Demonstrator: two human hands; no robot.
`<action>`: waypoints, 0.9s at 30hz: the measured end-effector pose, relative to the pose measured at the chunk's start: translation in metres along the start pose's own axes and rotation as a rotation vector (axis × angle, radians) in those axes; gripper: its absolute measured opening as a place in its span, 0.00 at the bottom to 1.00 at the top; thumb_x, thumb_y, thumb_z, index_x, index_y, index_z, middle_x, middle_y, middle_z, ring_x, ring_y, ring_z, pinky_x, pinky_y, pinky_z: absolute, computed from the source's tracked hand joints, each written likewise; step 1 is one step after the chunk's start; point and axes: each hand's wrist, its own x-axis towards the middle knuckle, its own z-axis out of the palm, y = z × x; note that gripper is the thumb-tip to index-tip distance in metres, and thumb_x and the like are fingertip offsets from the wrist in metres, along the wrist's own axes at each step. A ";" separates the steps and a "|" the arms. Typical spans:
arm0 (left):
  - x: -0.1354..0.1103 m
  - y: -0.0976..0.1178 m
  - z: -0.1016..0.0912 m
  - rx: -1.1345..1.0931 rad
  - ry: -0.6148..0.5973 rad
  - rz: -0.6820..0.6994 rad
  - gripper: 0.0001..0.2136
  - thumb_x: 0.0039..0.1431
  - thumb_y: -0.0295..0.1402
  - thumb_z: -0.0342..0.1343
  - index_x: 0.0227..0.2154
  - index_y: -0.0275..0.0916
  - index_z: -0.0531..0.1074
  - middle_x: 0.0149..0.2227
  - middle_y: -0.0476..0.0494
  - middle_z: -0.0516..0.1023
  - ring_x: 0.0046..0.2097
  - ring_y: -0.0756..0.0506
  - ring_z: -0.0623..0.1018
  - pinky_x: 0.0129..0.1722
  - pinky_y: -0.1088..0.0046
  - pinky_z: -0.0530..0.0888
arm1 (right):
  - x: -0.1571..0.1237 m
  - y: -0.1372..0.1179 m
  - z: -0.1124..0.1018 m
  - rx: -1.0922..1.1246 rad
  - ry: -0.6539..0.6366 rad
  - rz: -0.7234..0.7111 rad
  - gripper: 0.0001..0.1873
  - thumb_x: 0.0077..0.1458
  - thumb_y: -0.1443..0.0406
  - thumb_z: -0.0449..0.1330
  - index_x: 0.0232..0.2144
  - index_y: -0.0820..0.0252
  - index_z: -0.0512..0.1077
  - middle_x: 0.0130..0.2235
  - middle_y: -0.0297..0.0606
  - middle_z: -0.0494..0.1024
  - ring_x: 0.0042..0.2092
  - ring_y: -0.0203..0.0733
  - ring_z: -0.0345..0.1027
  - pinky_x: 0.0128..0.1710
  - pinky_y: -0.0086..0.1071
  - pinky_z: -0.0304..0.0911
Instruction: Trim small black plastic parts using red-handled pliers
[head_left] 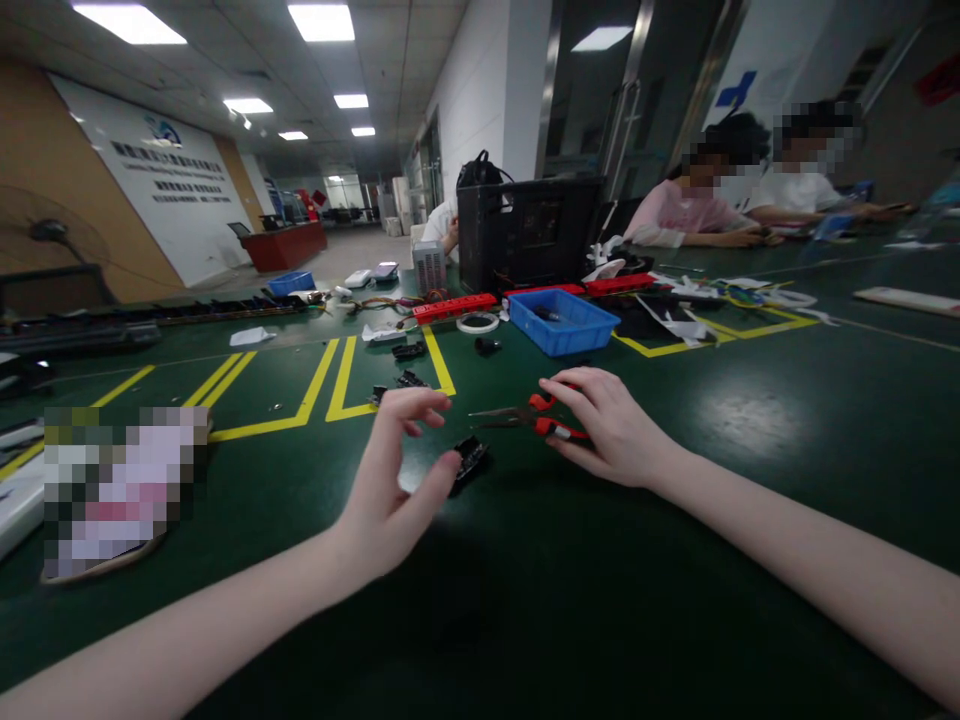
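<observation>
My right hand (607, 428) is closed around the red handles of long-nose pliers (538, 412). Their slim jaws point left and stand slightly apart. Just left of the jaw tips, my left hand (401, 470) is held with thumb and fingers spread, gripping nothing. A small black part (470, 460), perhaps a plastic housing, lies on the green table (480, 620) behind my left thumb, which covers some of it; whether the thumb touches it I cannot tell. Beyond the left hand are more small black pieces (409, 379).
A blue bin (562, 325) stands ahead, with a tape roll (478, 323) and a small black cylinder (487, 346) nearby. Red power strips (454, 308) run behind it. A large black case (529, 235) rises at the back. Several people sit across the table. A blurred-out flat object (127, 495) lies left.
</observation>
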 end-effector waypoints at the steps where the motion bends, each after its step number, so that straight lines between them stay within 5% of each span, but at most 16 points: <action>1: 0.001 -0.004 0.003 0.030 -0.028 -0.047 0.16 0.65 0.34 0.54 0.55 0.42 0.64 0.52 0.38 0.69 0.50 0.40 0.72 0.49 0.57 0.72 | 0.000 0.000 0.000 0.007 -0.005 -0.008 0.33 0.56 0.60 0.58 0.62 0.62 0.56 0.52 0.53 0.68 0.54 0.58 0.63 0.51 0.52 0.63; 7: 0.003 -0.024 0.011 0.164 -0.268 -0.293 0.18 0.57 0.40 0.61 0.48 0.42 0.68 0.47 0.42 0.73 0.47 0.38 0.73 0.46 0.56 0.71 | 0.000 -0.005 0.000 -0.023 0.001 -0.076 0.28 0.57 0.58 0.58 0.57 0.63 0.62 0.49 0.53 0.71 0.51 0.55 0.66 0.47 0.47 0.65; 23: 0.005 -0.022 0.009 -0.051 -0.419 -0.176 0.03 0.59 0.30 0.60 0.36 0.40 0.75 0.45 0.43 0.73 0.47 0.43 0.75 0.49 0.62 0.73 | -0.002 -0.006 -0.002 0.037 -0.051 -0.193 0.24 0.56 0.56 0.56 0.51 0.65 0.70 0.44 0.50 0.76 0.42 0.47 0.72 0.38 0.39 0.70; 27: 0.006 -0.022 0.009 -0.010 -0.395 -0.169 0.08 0.57 0.32 0.61 0.40 0.41 0.73 0.46 0.42 0.73 0.48 0.41 0.74 0.49 0.59 0.72 | -0.002 -0.007 -0.003 0.030 -0.034 -0.224 0.24 0.56 0.56 0.56 0.49 0.67 0.71 0.42 0.51 0.77 0.40 0.48 0.72 0.36 0.38 0.70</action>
